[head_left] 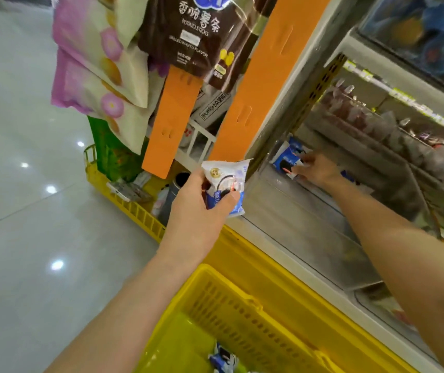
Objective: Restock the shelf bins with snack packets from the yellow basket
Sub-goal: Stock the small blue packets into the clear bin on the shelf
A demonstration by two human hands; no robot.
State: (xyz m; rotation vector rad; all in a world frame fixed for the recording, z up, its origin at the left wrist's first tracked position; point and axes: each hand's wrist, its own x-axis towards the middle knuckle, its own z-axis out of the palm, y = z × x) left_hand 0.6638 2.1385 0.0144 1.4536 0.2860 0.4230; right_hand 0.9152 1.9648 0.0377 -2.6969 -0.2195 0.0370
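Packets (226, 184) held: two; hands (196, 211) hold one each.

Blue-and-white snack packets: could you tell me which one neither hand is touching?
The packet lying in the yellow basket. The left hand grips a second packet; the right hand holds a third packet in the shelf bin.

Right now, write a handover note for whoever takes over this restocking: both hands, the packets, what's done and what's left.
Left hand: grips a white-and-blue plastic snack packet beside the shelf.
Right hand: inside the clear plastic shelf bin, fingers on a blue-and-white packet; grip unclear.
Yellow slatted plastic basket: at least one similar packet inside.
Done: one packet in the bin.
Left: bin the held packet, then the basket's.
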